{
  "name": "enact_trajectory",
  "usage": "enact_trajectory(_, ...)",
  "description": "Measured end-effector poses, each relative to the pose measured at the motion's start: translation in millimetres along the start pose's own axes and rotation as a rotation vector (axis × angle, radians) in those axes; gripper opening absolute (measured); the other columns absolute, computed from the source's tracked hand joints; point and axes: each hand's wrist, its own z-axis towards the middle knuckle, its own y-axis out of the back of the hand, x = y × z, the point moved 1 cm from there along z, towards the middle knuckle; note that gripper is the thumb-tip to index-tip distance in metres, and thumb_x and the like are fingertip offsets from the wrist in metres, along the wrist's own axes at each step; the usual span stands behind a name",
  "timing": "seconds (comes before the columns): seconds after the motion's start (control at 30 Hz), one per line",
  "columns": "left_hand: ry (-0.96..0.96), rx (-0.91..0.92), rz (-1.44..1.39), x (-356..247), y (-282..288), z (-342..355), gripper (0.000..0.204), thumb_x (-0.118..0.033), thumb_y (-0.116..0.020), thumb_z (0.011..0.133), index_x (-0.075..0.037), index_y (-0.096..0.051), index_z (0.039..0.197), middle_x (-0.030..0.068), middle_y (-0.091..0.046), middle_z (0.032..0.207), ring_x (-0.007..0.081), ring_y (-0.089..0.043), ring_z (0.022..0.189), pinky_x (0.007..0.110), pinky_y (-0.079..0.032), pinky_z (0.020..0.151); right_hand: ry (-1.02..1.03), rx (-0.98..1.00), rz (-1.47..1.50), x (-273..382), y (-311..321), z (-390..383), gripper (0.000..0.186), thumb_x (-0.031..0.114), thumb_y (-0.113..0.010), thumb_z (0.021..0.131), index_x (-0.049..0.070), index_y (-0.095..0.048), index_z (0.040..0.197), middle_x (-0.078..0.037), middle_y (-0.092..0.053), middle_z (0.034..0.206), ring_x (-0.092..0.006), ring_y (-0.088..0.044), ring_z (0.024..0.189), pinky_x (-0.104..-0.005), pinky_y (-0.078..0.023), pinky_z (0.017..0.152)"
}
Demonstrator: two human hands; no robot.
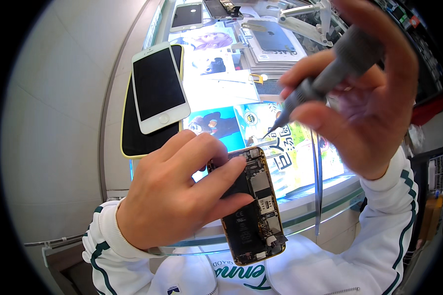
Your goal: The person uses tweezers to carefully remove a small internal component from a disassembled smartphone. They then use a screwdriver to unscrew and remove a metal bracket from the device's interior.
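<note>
Clock face laid over the view, 12 at top.

Surface: glass counter, brightly lit, colour pictures lying flat on or under it; its curved near edge runs through 4 to 6. Pale wall at 9 to 10; crowded dark shelves at 2.

On counter: white phone at 10:30, resting on a larger black slab with yellow rim; magazine stack at 1; tweezers at 4.

Opened phone, between 5 and 6, circuit board and battery exposed, overlaps the counter's near edge in view. Left hand grasps its upper part, thumb and fingers bent across it. Right hand, at 2, grasps a grey screwdriver; tip points toward 8, near the phone's top end, apart from it.

Writing: large dark characters on a poster at 3; capital lettering on the top magazine; fine pale print on the battery; green script on the white shirt at 6.
</note>
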Motion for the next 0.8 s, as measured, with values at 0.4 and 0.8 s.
enact_trajectory(0.4,0.054,0.028,0.052,-8,3,2,0.047,-0.023,-0.088,0.063,-0.007,-0.07,0.104,0.0075,-0.059,0.089,0.0201,-0.057,0.074,0.033,-0.049,0.06,-0.678,-0.195,-0.568,-32,122,-12,0.04,-0.004,-0.066,0.084,0.005,-0.047,0.118,-0.003,-0.059,0.083,-0.0078,-0.06,0.071,-0.0232,-0.049,0.062)
enact_trajectory(0.8,0.043,0.022,0.068,-7,2,1,0.045,-0.027,-0.087,0.067,-0.007,-0.07,0.103,0.0073,-0.059,0.089,0.0181,-0.055,0.07,0.031,-0.047,0.058,-0.657,-0.12,-0.696,-34,110,-15,0.039,0.006,-0.07,0.082,0.004,-0.049,0.115,-0.011,-0.063,0.079,-0.0157,-0.063,0.067,-0.0284,-0.05,0.063)
